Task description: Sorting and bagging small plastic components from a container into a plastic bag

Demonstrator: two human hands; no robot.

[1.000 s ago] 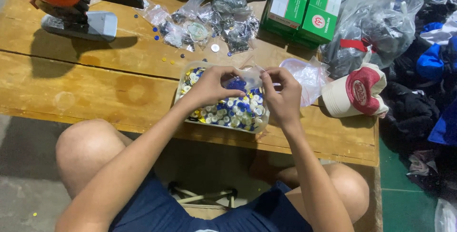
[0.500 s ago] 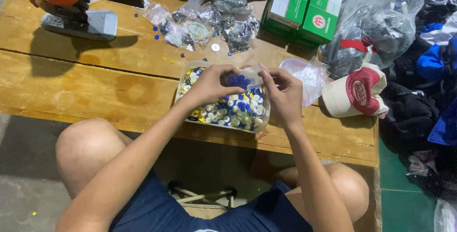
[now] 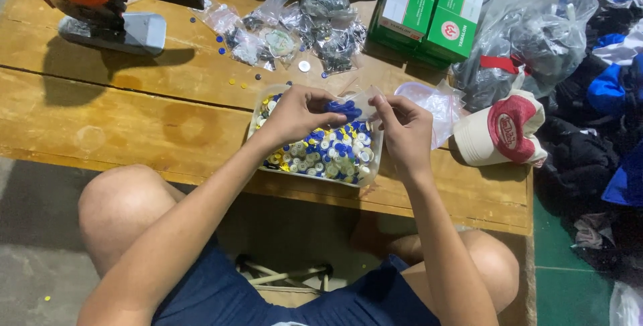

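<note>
We see the left hand [image 3: 299, 115] and the right hand [image 3: 404, 125] held over a clear tub [image 3: 372, 165] full of blue, white and yellow buttons [image 3: 328, 155], which sits near the front edge of the wooden table [image 3: 134, 125]. Both hands pinch a small clear bag [image 3: 358, 104] between them, the left at its 9 o'clock side, the right at its 3 o'clock side. Blue buttons show in the left fingertips at the bag's mouth.

Compared with a second ago, the hands have drawn slightly apart, so the bag now shows wider between them; before, the fingers nearly met over the tub. The tub has not moved.

From the tub, other small bags of buttons [image 3: 321, 25] lie at 12 o'clock, a press tool [image 3: 107, 5] at 10 o'clock, two green boxes [image 3: 435, 11] at 1 o'clock, and a red and cream cap [image 3: 502, 132] at 3 o'clock, just past an empty clear bag [image 3: 429, 102]. All of these stay where they were.
</note>
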